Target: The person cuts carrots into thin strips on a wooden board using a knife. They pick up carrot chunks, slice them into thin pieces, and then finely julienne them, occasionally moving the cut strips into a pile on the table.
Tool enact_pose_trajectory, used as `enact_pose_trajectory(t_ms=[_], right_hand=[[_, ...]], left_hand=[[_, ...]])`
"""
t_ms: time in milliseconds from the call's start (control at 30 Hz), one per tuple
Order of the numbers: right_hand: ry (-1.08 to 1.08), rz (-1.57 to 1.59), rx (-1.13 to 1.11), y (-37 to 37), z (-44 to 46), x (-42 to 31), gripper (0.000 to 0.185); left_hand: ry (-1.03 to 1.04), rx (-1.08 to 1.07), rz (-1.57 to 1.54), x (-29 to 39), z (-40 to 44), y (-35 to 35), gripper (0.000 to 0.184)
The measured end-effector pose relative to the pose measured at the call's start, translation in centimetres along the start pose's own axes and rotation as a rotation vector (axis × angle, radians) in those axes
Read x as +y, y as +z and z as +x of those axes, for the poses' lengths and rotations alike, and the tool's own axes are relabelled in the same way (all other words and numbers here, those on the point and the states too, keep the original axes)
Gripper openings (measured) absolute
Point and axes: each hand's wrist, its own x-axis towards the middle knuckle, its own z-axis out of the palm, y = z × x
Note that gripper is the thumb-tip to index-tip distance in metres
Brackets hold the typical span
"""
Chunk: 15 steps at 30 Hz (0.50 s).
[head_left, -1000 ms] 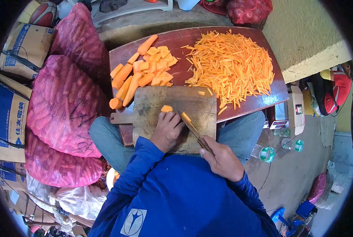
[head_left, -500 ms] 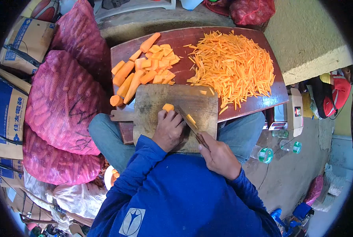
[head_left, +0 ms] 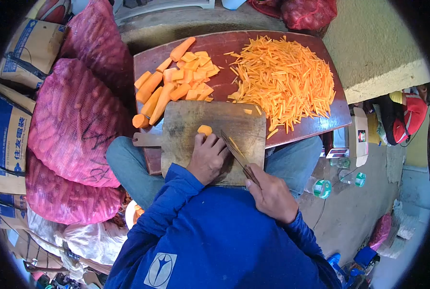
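My left hand [head_left: 206, 159] is closed with fingers curled on a carrot piece [head_left: 205, 129], whose orange end shows beyond the knuckles on the wooden cutting board [head_left: 179, 115]. Most of what lies under those fingers is hidden. My right hand [head_left: 274, 196] grips a knife [head_left: 234, 150] by its handle, the blade slanting up and left beside my left fingertips. A thin carrot strip lies along the blade. Beyond the board, carrot chunks and whole peeled carrots [head_left: 163, 101] lie at the left, and a large heap of carrot strips [head_left: 292, 79] at the right.
The board rests on a dark red table [head_left: 227, 44] over my crossed legs. Pink mesh sacks of carrots [head_left: 75, 125] and cardboard boxes [head_left: 8, 135] stand at the left. Plastic bottles [head_left: 320, 188] lie on the floor at the right, near an open carton [head_left: 359, 135].
The knife and my right hand have shifted slightly right and down. The strip at the blade now lies closer along it. My left hand stays nearly in place at the carrot piece.
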Motion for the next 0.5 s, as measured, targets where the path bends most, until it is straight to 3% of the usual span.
enact_pose_trajectory(t_ms=[333,500], right_hand=[[0.034,0.005,-0.085,0.4,3.0,0.4,0.036],[0.005,0.068,0.015,1.2,1.2,0.6,0.036]], left_hand=[[-0.038,0.008,-0.017,-0.1,-0.5,0.2,0.032],[-0.063,0.009,-0.079,-0.1,-0.6,0.0,0.035]])
